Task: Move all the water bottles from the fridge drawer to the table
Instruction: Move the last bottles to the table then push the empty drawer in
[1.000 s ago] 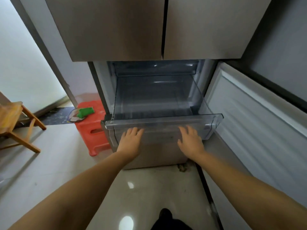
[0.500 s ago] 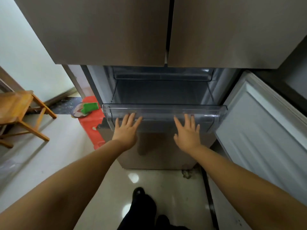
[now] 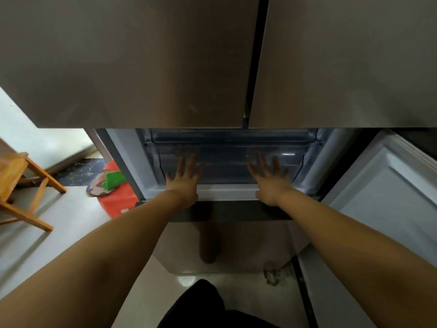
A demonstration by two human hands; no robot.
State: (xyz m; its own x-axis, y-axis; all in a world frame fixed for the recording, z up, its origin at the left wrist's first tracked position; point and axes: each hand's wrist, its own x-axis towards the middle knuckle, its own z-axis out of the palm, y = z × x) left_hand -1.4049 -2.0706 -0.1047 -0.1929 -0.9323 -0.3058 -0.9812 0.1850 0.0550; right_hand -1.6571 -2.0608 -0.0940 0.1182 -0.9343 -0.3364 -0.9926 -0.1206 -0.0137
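Head view:
Left hand [image 3: 183, 183]: fingers straight and spread, palm pressed flat on the clear front of the fridge drawer [image 3: 227, 166], toward its left side.
Right hand [image 3: 269, 182]: fingers likewise straight and fanned out, pressed flat on the same drawer front, toward its right side. Neither hand curls round anything.
Fridge drawer: a clear plastic bin sitting inside the lower compartment, under the 2 closed upper doors [image 3: 132, 60]. Through the front panel it looks dim and blurred, and I cannot tell what lies inside.
Water bottles: none can be made out in this view.
Lower door [image 3: 383, 192]: white inner face, swung open to the right of the compartment.
Red stool [image 3: 115, 202]: on the floor just left of the fridge, partly hidden by its side, with a green item [image 3: 113, 182] lying on a patterned piece on top.
Wooden chair [image 3: 21, 185]: at the left edge, well apart from the fridge.
Floor [image 3: 71, 223]: pale, glossy tile.
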